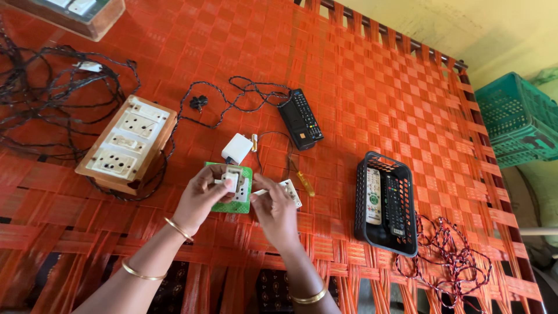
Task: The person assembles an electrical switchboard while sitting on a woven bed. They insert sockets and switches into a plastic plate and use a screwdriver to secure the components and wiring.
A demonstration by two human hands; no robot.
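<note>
The left hand (200, 197) has its fingers closed around a small white socket piece (231, 180), held just above a green square package (232, 195) on the orange woven cot (378, 99). The right hand (276, 212) pinches a white switch plate (289, 191) (partly hidden). A black basket (365, 229) holds two remotes (385, 203).

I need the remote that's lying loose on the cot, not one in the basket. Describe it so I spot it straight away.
On the orange woven cot, look above the two hands, right of the wooden socket board. The black remote lies there at a slant, beside the end of a twisted black cable. Unlike the remotes standing in the black basket to the right, it lies alone on the weave.
</note>
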